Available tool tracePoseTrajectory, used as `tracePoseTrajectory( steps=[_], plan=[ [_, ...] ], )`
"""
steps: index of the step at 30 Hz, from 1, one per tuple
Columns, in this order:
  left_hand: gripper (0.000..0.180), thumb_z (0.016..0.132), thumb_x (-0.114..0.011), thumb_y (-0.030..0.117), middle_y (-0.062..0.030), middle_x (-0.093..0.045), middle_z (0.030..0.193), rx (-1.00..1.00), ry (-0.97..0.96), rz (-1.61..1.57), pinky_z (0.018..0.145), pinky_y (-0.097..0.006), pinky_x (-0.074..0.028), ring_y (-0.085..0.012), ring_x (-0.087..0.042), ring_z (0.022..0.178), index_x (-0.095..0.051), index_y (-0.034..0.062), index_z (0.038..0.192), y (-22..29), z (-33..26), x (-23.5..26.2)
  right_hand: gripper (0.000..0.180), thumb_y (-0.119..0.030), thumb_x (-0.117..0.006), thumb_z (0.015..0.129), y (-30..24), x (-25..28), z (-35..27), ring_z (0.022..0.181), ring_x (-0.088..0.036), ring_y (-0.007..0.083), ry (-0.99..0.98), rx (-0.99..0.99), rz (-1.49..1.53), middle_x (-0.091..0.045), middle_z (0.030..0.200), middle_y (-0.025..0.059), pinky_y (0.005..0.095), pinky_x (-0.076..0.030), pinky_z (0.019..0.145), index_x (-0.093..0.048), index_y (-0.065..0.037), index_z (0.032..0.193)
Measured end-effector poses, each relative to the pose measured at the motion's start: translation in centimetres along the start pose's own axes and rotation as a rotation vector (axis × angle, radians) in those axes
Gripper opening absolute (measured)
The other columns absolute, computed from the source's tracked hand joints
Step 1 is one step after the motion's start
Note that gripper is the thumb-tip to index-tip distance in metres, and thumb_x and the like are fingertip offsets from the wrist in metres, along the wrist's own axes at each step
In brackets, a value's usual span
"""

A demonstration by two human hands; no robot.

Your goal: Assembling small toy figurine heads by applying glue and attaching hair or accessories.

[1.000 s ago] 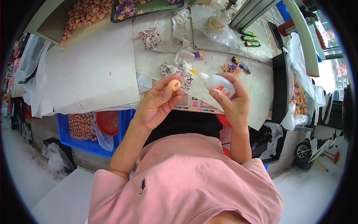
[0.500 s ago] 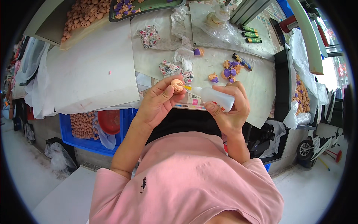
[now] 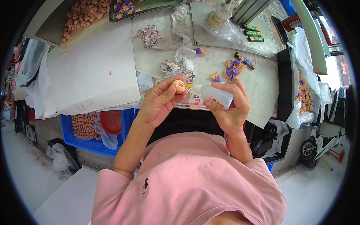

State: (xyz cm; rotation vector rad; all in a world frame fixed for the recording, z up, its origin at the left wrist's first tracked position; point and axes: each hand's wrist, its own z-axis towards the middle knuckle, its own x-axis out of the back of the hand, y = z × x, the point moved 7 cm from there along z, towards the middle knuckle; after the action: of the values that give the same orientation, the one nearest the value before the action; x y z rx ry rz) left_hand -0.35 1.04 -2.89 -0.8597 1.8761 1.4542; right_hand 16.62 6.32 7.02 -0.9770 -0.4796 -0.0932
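Observation:
Between the thumb and fingers of my left hand [image 3: 160, 101] is a small round peach-coloured doll head [image 3: 179, 86] with a hollow opening in it. My right hand [image 3: 233, 107] is wrapped round a white plastic squeeze bottle [image 3: 215, 96], tilted onto its side. The yellow nozzle [image 3: 188, 86] of the bottle points left and meets the edge of the doll head; whether its tip is inside the opening I cannot tell. Past my right hand, a small pile of purple and peach doll parts [image 3: 233, 68] lies on the table, with one loose part [image 3: 215, 77] beside it.
Floral cloths [image 3: 170, 68] lie beyond my hands. A dark tray [image 3: 150, 8] of doll parts and a heap of heads [image 3: 84, 17] stand at the back left. Below the table edge is a blue crate [image 3: 93, 147]. Several glue-like tubes [image 3: 255, 39] and a lined black bin [image 3: 284, 75] are at right.
The bottle in my right hand has shifted slightly left, bringing its nozzle closer to the doll head. My left hand keeps nearly the same place.

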Motion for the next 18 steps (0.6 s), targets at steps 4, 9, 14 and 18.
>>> tracePoseTrajectory(
  steps=[4,9,14,18],
  plan=[
    [0.037,0.093,-0.058,0.014,-0.0067,-0.062,0.11,-0.011,0.01,-0.006,0.09,-0.027,-0.051,-0.0148,-0.062,0.099,-0.052,0.0,0.127,0.0,-0.1,0.1,0.041,-0.027,-0.085,0.067,-0.1,0.3,-0.2,0.067,-0.051,0.0154,0.006,-0.014,-0.019,-0.055,0.078,0.0049,0.0271,-0.04,0.058,-0.067,-0.001,0.093],
    [0.036,0.093,-0.058,0.013,-0.0064,-0.062,0.112,-0.02,0.017,-0.001,0.091,-0.026,-0.051,-0.0149,-0.062,0.1,-0.053,0.001,0.127,-0.1,0.0,0.1,0.038,-0.021,-0.086,0.065,-0.6,0.7,-0.2,0.061,-0.051,0.0178,0.021,0.066,-0.018,-0.057,0.074,0.0071,0.0283,-0.041,0.052,-0.067,-0.004,0.093],
    [0.036,0.092,-0.06,0.011,-0.0063,-0.06,0.114,-0.036,0.012,-0.008,0.094,-0.027,-0.05,-0.0149,-0.06,0.103,-0.054,0.0023,0.126,-0.1,0.1,-0.2,0.038,-0.022,-0.086,0.065,-0.7,1.1,-0.4,0.06,-0.051,0.0175,0.031,0.073,-0.024,-0.057,0.074,0.0072,0.0284,-0.04,0.051,-0.067,-0.003,0.092],
    [0.036,0.091,-0.061,0.01,-0.0064,-0.06,0.115,-0.043,0.01,0.004,0.095,-0.028,-0.049,-0.015,-0.059,0.105,-0.054,0.0027,0.126,-0.2,0.2,-0.3,0.039,-0.022,-0.087,0.064,-0.6,1.3,-0.5,0.06,-0.051,0.0176,0.041,0.061,0.012,-0.057,0.074,0.0074,0.0284,-0.04,0.051,-0.067,-0.003,0.092]
  ],
)
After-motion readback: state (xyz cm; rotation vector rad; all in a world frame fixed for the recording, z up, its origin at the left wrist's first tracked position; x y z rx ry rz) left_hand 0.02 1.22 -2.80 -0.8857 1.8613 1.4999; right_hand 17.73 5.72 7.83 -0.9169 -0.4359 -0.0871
